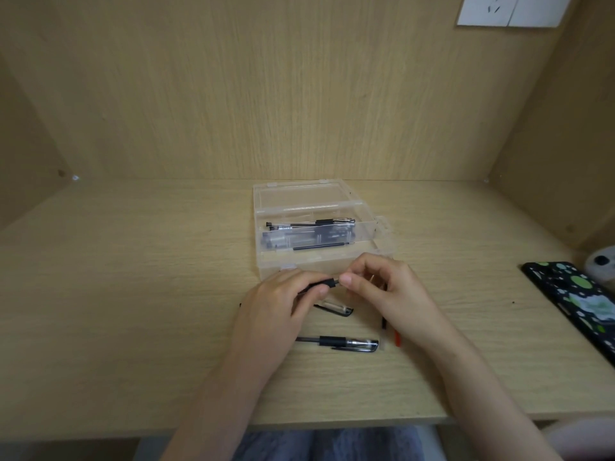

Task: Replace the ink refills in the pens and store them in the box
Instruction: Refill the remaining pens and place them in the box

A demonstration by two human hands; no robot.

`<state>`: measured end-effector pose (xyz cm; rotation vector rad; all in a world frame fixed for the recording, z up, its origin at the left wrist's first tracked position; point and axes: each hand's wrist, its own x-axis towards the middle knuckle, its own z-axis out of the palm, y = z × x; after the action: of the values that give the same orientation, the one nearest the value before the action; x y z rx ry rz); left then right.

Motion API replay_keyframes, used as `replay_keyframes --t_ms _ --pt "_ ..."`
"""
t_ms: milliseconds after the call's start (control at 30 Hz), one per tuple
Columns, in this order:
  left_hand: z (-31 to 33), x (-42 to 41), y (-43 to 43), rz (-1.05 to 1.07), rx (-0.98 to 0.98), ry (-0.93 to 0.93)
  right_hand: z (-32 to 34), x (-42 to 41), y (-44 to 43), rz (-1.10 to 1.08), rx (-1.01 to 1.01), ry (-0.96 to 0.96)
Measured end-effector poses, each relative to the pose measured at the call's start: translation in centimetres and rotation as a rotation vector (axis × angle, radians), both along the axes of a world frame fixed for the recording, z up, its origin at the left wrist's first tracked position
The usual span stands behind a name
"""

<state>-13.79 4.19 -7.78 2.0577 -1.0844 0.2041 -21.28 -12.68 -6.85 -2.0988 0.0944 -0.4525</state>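
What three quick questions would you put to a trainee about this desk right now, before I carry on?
1. True or false: the clear box has its lid shut.
2. Pick one. The phone lies: (A) at the right side of the desk, (B) inside the box, (C) left of the box.
3. Short answer: what colour is the rubber sleeve on the capped pen lying nearest the desk's front edge?

Key: 1 false, the lid lies open behind the box; 2 A; 3 black.
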Motion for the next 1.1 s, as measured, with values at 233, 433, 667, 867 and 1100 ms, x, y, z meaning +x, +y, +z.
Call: replay_keyframes --t_ms 233,433,667,867,1100 --pt "0.1 0.3 0.1 0.115 -0.116 0.012 -0.1 -0.1 -0.1 -0.007 -0.115 0.041" --pt "-0.2 0.4 0.0 0.109 -0.207 0.092 -0.8 0.1 -0.4 0.081 -0.32 0.083" --pt "-0.2 0.7 0.2 0.143 -0.179 0.034 0.3 -0.2 -0.7 -0.029 0.118 -0.103" --pt "-0.2 0.6 0.3 0.118 -0.176 0.033 0.6 -0.2 -0.7 -0.045 0.262 -0.198" --pt "-0.1 0.4 0.2 0.044 -0.139 0.005 0.4 -0.2 -0.4 -0.009 0.145 -0.133"
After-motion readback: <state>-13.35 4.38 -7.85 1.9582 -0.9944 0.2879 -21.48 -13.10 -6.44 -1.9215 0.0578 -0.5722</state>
